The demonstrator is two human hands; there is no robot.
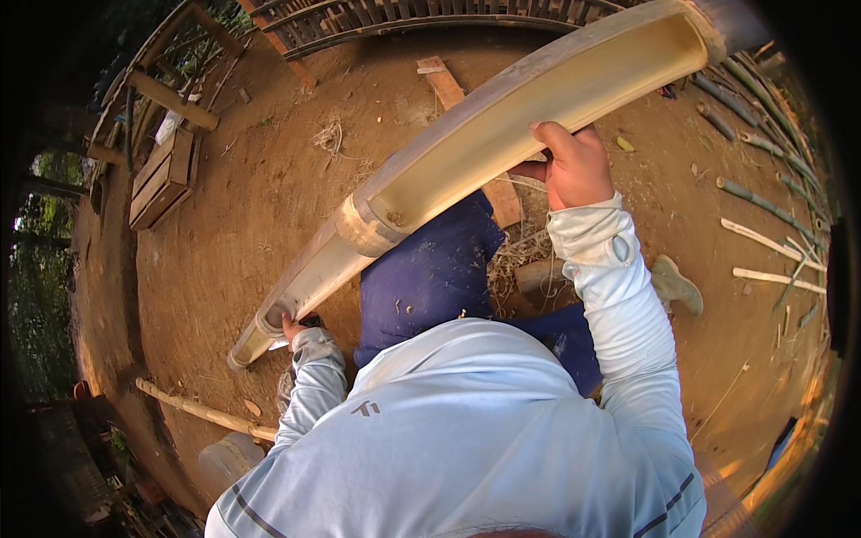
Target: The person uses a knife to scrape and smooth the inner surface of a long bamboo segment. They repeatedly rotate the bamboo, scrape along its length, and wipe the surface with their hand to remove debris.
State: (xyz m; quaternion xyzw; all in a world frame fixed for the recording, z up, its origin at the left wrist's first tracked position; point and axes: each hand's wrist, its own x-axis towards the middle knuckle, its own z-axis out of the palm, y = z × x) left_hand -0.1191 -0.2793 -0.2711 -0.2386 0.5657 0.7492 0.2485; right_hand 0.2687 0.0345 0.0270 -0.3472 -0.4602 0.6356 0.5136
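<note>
A long split bamboo pole (529, 99) lies slantwise across my lap, from low on the left to the far right. Its hollow pale inside faces up, with a node ring (368, 224) near the middle. My right hand (578, 168) is closed on the near edge of the long section, thumb over the rim and fingers underneath. Near the lower left end, my left hand (292, 330) has its thumb on the bamboo's edge; its other fingers are mostly hidden. A small dark shape shows beside that hand, too unclear to name.
A wooden crate (163, 179) stands at the left. Reddish planks (441, 82) and a heap of fibre shavings (525, 255) lie beneath the bamboo. Several poles (762, 202) and pale strips lie at the right. A slatted bamboo bench (386, 20) stands at the far side.
</note>
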